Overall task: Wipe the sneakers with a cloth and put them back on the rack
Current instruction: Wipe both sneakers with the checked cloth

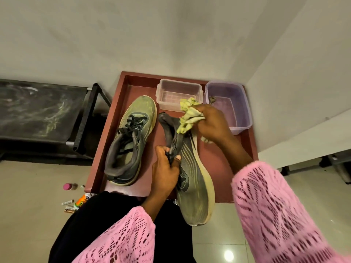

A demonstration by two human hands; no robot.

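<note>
Left hand (164,168) clenched on sneaker (191,179) tongue, right hand (211,124) gripping cloth (187,116) at heel end, toe pointing back toward body.

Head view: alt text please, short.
A person's left hand grips a grey-green sneaker by its laces over a red tray while the right hand presses a yellow cloth to its heel. The second sneaker lies on the tray beside two plastic tubs.
</note>
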